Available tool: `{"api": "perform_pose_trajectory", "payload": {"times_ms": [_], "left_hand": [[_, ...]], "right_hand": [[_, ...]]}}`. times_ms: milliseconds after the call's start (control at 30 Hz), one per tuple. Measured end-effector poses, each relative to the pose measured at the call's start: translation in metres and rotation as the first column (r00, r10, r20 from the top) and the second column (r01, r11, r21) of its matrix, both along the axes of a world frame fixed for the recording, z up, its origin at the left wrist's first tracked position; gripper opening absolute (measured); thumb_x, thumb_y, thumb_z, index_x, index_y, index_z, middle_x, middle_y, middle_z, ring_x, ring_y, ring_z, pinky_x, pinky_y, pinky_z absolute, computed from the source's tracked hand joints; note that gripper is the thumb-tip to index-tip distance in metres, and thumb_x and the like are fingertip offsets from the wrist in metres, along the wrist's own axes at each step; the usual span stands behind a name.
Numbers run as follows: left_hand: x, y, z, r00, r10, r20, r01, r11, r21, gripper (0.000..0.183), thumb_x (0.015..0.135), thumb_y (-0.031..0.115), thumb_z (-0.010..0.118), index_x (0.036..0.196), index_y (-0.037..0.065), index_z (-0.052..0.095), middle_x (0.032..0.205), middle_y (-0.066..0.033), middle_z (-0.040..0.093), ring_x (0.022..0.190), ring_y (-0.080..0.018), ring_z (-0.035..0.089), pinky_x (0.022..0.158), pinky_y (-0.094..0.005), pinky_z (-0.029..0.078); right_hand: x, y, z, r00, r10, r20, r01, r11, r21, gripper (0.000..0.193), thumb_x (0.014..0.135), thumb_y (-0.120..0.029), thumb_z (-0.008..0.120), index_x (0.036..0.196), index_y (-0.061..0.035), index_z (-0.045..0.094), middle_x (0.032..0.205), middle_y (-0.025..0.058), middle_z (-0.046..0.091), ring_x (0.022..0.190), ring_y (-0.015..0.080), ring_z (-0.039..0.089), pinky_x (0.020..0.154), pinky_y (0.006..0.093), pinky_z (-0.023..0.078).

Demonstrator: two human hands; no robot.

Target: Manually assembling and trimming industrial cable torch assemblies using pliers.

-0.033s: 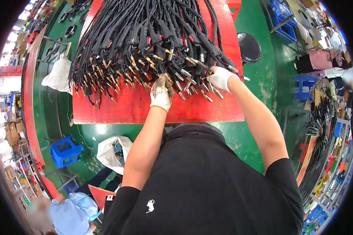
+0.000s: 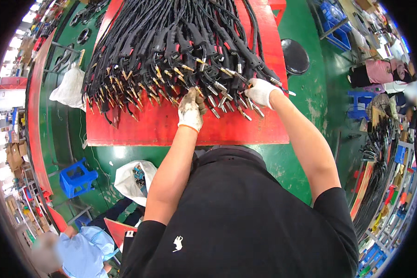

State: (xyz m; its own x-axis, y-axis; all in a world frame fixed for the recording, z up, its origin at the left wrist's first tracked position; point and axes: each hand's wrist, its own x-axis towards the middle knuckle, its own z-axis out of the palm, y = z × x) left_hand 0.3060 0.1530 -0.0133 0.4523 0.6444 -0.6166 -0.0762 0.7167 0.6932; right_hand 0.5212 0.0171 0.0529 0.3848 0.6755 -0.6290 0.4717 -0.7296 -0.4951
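Many black welding torches (image 2: 173,45) lie side by side on a red table (image 2: 180,134), their necks toward me. Bare brass tips (image 2: 129,90) show on the left part of the pile; silver nozzles (image 2: 224,96) cover tips on the right. My left hand (image 2: 190,110), in a soiled white glove, is closed at the pile's front edge, fingers pinched about a brass torch tip (image 2: 197,89). My right hand (image 2: 261,92), also gloved, is closed among the necks at the right; its fingertips are partly hidden, and I cannot make out what is in them.
A black round stool (image 2: 294,56) stands right of the table. On the left are a white sack (image 2: 68,87), a blue stool (image 2: 78,178) and an open white bag (image 2: 127,185) with small parts. A person in light blue (image 2: 85,252) sits at lower left; others work at far right.
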Motion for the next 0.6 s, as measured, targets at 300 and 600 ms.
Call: {"api": "perform_pose_trajectory", "payload": {"times_ms": [300, 600], "left_hand": [[0.012, -0.002, 0.018, 0.978, -0.153, -0.144, 0.16, 0.987, 0.036, 0.032, 0.097, 0.039, 0.061, 0.086, 0.01, 0.057, 0.06, 0.0055, 0.043, 0.048, -0.0062, 0.038, 0.042, -0.0258, 0.03], [0.092, 0.017, -0.003, 0.926, -0.283, -0.25, 0.318, 0.942, 0.111, 0.034, 0.096, 0.039, 0.06, 0.087, 0.006, 0.062, 0.066, -0.005, 0.058, 0.051, -0.0182, 0.053, 0.046, -0.0327, 0.048]], "right_hand": [[0.022, -0.005, -0.044, 0.657, -0.213, -0.724, 0.236, 0.969, -0.071, 0.023, 0.092, -0.02, 0.06, 0.075, -0.005, 0.056, 0.065, 0.0101, 0.056, 0.044, 0.0244, 0.051, 0.044, 0.041, 0.042], [0.008, -0.035, 0.0, 0.362, -0.239, -0.901, 0.43, 0.901, -0.066, 0.025, 0.097, -0.02, 0.061, 0.076, -0.0099, 0.053, 0.062, 0.0016, 0.05, 0.045, 0.0172, 0.05, 0.041, 0.0327, 0.038]]}}
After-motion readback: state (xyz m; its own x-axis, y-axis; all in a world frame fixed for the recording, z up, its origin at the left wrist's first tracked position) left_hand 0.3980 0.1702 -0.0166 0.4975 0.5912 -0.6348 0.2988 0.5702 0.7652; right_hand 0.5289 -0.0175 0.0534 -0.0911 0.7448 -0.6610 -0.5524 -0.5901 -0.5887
